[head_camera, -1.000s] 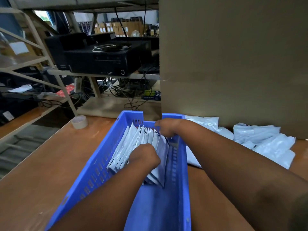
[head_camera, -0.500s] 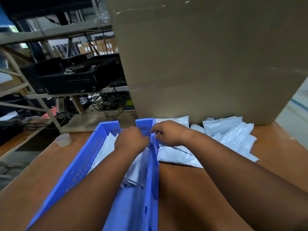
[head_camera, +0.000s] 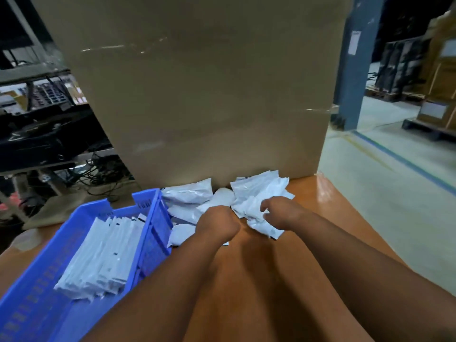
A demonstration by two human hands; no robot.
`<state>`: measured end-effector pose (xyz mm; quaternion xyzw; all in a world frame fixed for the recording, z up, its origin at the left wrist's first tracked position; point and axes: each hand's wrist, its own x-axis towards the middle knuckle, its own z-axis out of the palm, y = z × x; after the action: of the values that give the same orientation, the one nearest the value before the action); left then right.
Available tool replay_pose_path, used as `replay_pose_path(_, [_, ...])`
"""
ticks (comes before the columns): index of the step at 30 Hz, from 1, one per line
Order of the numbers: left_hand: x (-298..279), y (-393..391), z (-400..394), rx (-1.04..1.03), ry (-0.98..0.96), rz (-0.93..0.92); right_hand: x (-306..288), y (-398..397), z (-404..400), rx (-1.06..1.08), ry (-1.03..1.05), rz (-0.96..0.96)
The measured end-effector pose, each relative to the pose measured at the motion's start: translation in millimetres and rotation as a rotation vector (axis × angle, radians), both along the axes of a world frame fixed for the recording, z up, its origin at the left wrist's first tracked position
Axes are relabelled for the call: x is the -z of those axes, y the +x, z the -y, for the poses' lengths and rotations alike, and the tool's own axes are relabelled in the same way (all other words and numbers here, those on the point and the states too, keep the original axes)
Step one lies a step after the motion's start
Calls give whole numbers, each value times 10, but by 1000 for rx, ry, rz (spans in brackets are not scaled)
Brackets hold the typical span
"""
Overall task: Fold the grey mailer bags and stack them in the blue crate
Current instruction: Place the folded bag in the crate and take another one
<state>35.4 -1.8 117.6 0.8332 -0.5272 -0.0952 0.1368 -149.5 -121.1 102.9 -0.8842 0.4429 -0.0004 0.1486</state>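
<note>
The blue crate [head_camera: 153, 233] stands at the left on the table, with a row of folded grey mailer bags [head_camera: 103, 257] on edge inside it. A loose pile of grey mailer bags [head_camera: 256, 191] lies to its right, against a big cardboard box. Both my hands are on that pile. My left hand [head_camera: 218, 224] is knuckles-up at the pile's near edge, fingers curled down onto a bag [head_camera: 181, 236]; the fingertips are hidden. My right hand [head_camera: 281, 211] curls its fingers round a crumpled bag [head_camera: 261, 225] on the right side of the pile.
A tall cardboard box [head_camera: 197, 95] fills the back of the brown table [head_camera: 320, 243]. Shelves with dark electronics and cables [head_camera: 49, 134] stand at the left. The table's right edge drops to a warehouse floor [head_camera: 394, 193] with a blue pillar [head_camera: 355, 65].
Both hands left the crate and moved right onto the loose pile. The view has swung to the right, so the crate now sits at the left.
</note>
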Motion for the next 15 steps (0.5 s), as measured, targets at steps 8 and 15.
replay_pose_path(8, [641, -379, 50, 134, 173, 51, 923, -338, -9, 145, -30, 52])
replay_pose_path(15, [807, -279, -66, 153, 161, 23, 996, 374, 175, 163, -262, 99])
